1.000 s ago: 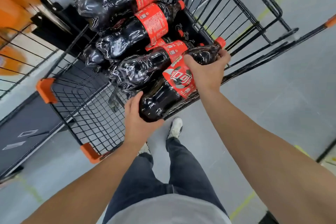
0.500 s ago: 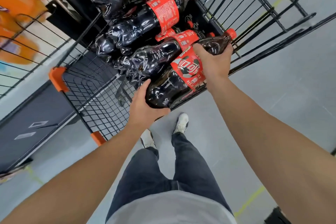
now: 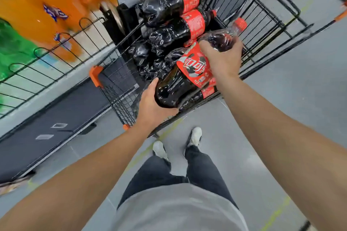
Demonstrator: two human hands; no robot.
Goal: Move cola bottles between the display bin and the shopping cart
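From the head camera, both hands hold one large cola bottle (image 3: 189,78) in the middle of the frame, above the near edge of the shopping cart (image 3: 120,97). The left hand (image 3: 152,107) cups the bottle's dark base from below, thumb up along its left side and fingers curled under it. The right hand (image 3: 223,58) grips the bottle's shoulder just above the red label, fingers wrapped over the top, so the bottle lies tilted with its red cap (image 3: 241,24) pointing to the upper right. Behind it, in the upper centre, more cola bottles (image 3: 174,3) lie stacked on their sides in the cart, their red labels facing right (the lower ones show mostly dark plastic). Another red label (image 3: 208,92) peeks out just under the held bottle at the cart's near rim. The cart has black wire walls and orange corner guards (image 3: 95,77). In the upper left of the frame, orange soda bottles (image 3: 37,9) and a green one (image 3: 11,50) stand blurred behind a low wire shelf fence (image 3: 62,50). At the bottom, dark trousers (image 3: 189,174) and white shoes (image 3: 195,136) stand on a grey floor (image 3: 293,103).
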